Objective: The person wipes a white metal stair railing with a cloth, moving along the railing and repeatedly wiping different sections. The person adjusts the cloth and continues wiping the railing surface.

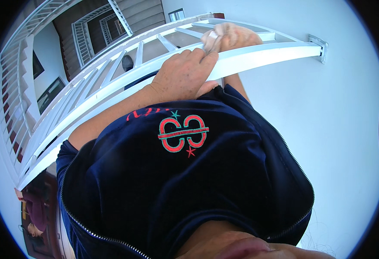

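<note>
My left hand lies across the white metal handrail, fingers over its upper edge and the thumb below. Just beyond the rail is my right hand, blurred, with a pale crumpled cloth in its grip. The cloth is close to the fingertips of my left hand, and I cannot tell whether they touch. My right forearm passes behind the rail and is partly hidden by it. White balusters run along the railing to the left of my hands.
The handrail ends at a wall bracket on the pale wall. Beyond the railing, a stairwell with more railings drops away. A dark shoe shows between balusters. Another person in a purple top is at the lower left.
</note>
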A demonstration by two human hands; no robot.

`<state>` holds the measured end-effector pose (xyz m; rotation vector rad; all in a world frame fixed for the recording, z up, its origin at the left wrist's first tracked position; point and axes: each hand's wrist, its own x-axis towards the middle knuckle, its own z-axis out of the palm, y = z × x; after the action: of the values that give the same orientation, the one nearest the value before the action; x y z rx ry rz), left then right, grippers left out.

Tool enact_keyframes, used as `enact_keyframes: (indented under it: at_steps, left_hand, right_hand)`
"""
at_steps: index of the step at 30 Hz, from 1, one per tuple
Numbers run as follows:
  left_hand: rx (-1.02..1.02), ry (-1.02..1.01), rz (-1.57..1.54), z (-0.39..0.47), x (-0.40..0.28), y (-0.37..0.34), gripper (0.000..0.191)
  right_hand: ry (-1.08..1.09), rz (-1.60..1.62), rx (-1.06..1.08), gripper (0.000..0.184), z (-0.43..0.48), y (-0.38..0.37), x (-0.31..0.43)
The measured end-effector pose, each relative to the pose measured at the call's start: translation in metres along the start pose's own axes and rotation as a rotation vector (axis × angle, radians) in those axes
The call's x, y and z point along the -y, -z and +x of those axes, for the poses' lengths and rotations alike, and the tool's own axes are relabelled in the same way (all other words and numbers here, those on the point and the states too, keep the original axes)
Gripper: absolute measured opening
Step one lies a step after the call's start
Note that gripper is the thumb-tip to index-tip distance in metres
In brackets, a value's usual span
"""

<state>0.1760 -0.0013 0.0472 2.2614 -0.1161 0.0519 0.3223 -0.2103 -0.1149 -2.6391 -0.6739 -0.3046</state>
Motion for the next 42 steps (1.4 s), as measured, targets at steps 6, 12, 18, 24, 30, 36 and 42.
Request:
enact_keyframes:
  at_steps: [6, 12, 18, 24, 30, 36, 42]
  left_hand:
    - [-0.017, -0.055, 0.079, 0.000, 0.001, 0.003, 0.065]
    - [-0.034, -0.061, 0.118, 0.000, 0.000, -0.001, 0.069]
    - [-0.068, -0.100, 0.098, 0.002, 0.003, 0.000, 0.072]
    - [0.137, 0.040, 0.037, 0.001, 0.003, 0.002, 0.068]
    - [-0.115, -0.092, 0.095, 0.001, 0.005, -0.005, 0.069]
    - [-0.128, -0.101, 0.082, 0.003, 0.002, -0.003, 0.066]
    - [0.191, 0.079, 0.015, 0.001, -0.004, 0.005, 0.071]
  right_hand:
    - [0.616, -0.357, -0.102, 0.041, 0.025, -0.007, -0.083]
    - [0.582, -0.084, -0.322, 0.028, 0.033, -0.017, -0.117]
    - [0.450, -0.057, 0.295, 0.062, -0.038, 0.011, 0.005]
    - [0.426, -0.537, 0.741, 0.059, 0.050, 0.062, -0.038]
    - [0.761, -0.666, 0.390, 0.058, 0.116, 0.076, -0.118]
    - [0.754, -0.481, 0.600, 0.054, 0.097, 0.064, -0.074]
    - [0.778, -0.181, 0.674, 0.044, 0.064, 0.045, 0.004]
